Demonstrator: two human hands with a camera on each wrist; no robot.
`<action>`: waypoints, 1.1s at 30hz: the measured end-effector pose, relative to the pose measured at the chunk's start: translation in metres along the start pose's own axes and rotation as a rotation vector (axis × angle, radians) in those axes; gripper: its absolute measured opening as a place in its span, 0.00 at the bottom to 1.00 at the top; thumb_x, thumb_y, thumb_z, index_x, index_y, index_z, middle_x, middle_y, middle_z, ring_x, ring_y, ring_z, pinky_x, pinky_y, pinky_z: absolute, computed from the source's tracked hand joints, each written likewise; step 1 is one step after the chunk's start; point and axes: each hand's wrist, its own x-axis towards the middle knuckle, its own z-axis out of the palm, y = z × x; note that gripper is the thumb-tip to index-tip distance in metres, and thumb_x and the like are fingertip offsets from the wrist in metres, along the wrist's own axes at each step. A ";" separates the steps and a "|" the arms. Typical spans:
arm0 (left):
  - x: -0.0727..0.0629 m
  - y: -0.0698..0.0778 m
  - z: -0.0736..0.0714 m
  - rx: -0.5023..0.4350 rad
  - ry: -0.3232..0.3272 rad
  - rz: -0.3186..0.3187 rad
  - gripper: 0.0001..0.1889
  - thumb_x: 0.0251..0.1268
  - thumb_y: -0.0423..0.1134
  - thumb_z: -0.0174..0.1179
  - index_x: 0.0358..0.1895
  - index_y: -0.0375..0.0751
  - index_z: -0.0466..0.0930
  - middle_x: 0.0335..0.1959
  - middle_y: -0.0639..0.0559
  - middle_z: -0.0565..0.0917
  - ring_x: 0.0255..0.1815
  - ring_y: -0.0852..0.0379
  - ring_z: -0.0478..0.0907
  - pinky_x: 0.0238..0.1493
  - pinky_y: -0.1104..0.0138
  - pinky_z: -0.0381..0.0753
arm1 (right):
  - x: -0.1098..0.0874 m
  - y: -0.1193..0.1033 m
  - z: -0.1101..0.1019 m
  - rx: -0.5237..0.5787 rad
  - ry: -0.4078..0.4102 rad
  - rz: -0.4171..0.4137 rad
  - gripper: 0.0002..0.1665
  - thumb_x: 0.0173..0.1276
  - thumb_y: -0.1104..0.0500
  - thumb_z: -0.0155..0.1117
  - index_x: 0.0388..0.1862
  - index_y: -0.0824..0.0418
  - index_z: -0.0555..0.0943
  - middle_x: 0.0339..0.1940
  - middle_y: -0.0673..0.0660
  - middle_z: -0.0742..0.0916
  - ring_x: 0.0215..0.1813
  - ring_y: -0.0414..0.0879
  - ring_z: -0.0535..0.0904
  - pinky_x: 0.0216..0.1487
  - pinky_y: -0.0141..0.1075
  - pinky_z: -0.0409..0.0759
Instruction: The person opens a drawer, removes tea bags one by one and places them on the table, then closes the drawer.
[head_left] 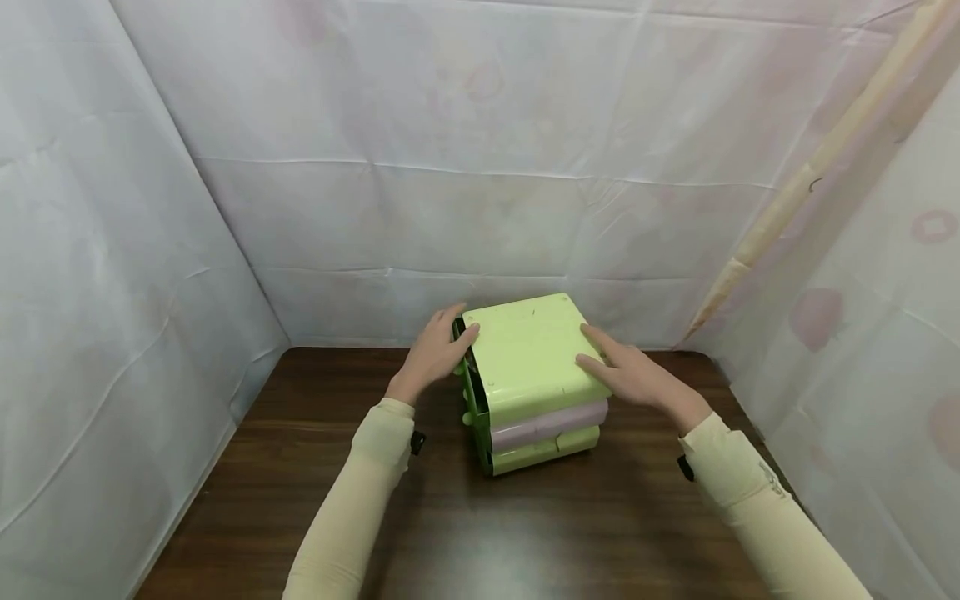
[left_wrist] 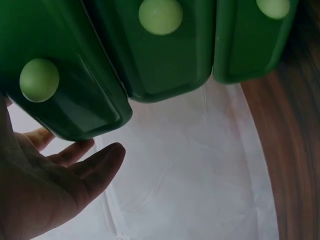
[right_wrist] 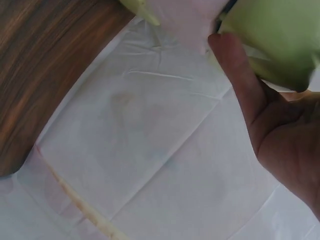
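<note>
From my station I observe the left hand with fingers spread and thumb at the left edge of the drawer unit, while the right hand, digits extended and parted, contacts the opposite edge. The unit stands between both hands on the wooden table, with its lilac tier below the fingertips. In the left wrist view, I register green drawer fronts with round knobs just beside the left hand.
</note>
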 end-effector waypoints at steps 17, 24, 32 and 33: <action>-0.003 -0.002 0.013 -0.182 -0.004 0.037 0.28 0.75 0.62 0.42 0.74 0.62 0.62 0.75 0.45 0.54 0.73 0.43 0.55 0.63 0.43 0.61 | -0.045 -0.045 0.045 0.032 0.177 0.200 0.54 0.72 0.31 0.44 0.80 0.59 0.36 0.75 0.75 0.45 0.61 0.75 0.67 0.53 0.64 0.68; -0.008 0.003 0.012 -0.203 0.039 0.033 0.26 0.76 0.59 0.41 0.73 0.62 0.63 0.74 0.46 0.55 0.72 0.44 0.56 0.63 0.43 0.62 | -0.049 -0.049 0.050 0.121 0.199 0.187 0.54 0.73 0.32 0.45 0.80 0.57 0.35 0.75 0.70 0.34 0.64 0.72 0.66 0.56 0.62 0.67; -0.025 0.006 0.016 -0.206 0.129 -0.011 0.24 0.78 0.57 0.40 0.73 0.64 0.63 0.73 0.47 0.57 0.67 0.43 0.64 0.57 0.44 0.67 | -0.046 -0.044 0.052 0.163 0.213 0.140 0.51 0.74 0.34 0.46 0.81 0.56 0.36 0.75 0.69 0.33 0.65 0.69 0.67 0.57 0.61 0.68; -0.027 0.006 0.016 -0.200 0.140 -0.020 0.24 0.78 0.57 0.40 0.73 0.65 0.63 0.73 0.47 0.57 0.64 0.43 0.67 0.55 0.45 0.69 | -0.045 -0.043 0.052 0.165 0.215 0.138 0.51 0.74 0.34 0.46 0.81 0.55 0.37 0.75 0.69 0.33 0.64 0.68 0.69 0.56 0.61 0.69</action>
